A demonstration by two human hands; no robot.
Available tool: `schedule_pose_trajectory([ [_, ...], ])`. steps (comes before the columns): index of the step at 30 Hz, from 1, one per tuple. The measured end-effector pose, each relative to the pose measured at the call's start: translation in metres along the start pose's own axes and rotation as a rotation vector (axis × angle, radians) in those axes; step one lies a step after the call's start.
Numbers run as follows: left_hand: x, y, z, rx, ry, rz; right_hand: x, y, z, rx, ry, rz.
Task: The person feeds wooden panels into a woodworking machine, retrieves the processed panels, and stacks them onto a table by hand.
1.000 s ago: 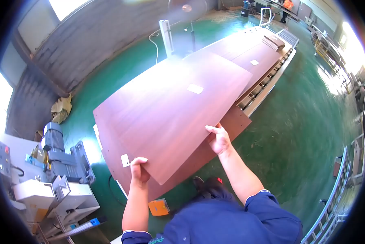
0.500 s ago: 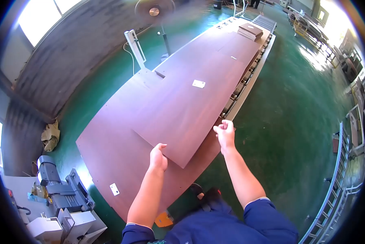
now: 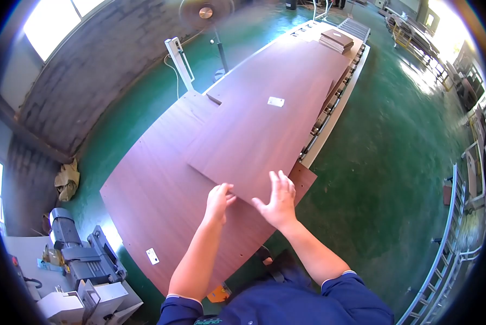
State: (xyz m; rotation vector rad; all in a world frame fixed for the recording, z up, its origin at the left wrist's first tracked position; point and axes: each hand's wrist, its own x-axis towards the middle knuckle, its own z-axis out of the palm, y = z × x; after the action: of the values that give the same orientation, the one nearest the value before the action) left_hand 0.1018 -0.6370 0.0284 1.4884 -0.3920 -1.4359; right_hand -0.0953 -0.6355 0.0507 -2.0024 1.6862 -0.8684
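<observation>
A long brown panel (image 3: 254, 135) with a white label (image 3: 275, 101) lies over other brown boards on a roller conveyor. Its near edge overhangs a wide lower board (image 3: 162, 189), which bears another white label (image 3: 153, 256). My left hand (image 3: 218, 202) is at the panel's near left edge, fingers bent and a little apart, holding nothing. At the near right corner my right hand (image 3: 278, 201) has its fingers spread, touching or just above the panel.
A stack of small brown boards (image 3: 337, 40) sits at the far end, beside conveyor rollers (image 3: 324, 116). Left stand a motorised machine (image 3: 86, 249), a white post (image 3: 179, 63) and a fan (image 3: 205, 13). A metal ladder (image 3: 441, 254) is at right.
Both hands have let go of the panel, which was lifted and now lies farther along the stack. My right hand has opened and moved left to its near corner.
</observation>
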Motion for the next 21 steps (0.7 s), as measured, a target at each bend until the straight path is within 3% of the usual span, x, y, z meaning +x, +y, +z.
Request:
schedule_pose_trajectory([
  [3, 0.035, 0.002, 0.019, -0.055, -0.126, 0.075, 0.022, -0.003, 0.010, -0.224, -0.155, -0.207],
  [6, 0.021, 0.027, 0.036, 0.102, 0.029, 0.140, 0.073, 0.017, 0.039, -0.393, -0.040, -0.203],
  [7, 0.016, 0.032, 0.034, 0.082, -0.025, 0.142, 0.087, 0.020, 0.044, -0.435, -0.020, -0.213],
  [12, -0.029, 0.024, -0.022, 0.019, -0.166, 0.130, 0.149, 0.027, 0.063, -0.580, 0.047, -0.209],
  [16, -0.094, -0.005, -0.089, -0.115, -0.092, 0.082, 0.195, 0.039, 0.073, -0.640, 0.084, -0.131],
  [21, -0.168, -0.053, -0.157, -0.261, 0.153, 0.055, 0.235, 0.039, 0.079, -0.725, 0.044, -0.018],
])
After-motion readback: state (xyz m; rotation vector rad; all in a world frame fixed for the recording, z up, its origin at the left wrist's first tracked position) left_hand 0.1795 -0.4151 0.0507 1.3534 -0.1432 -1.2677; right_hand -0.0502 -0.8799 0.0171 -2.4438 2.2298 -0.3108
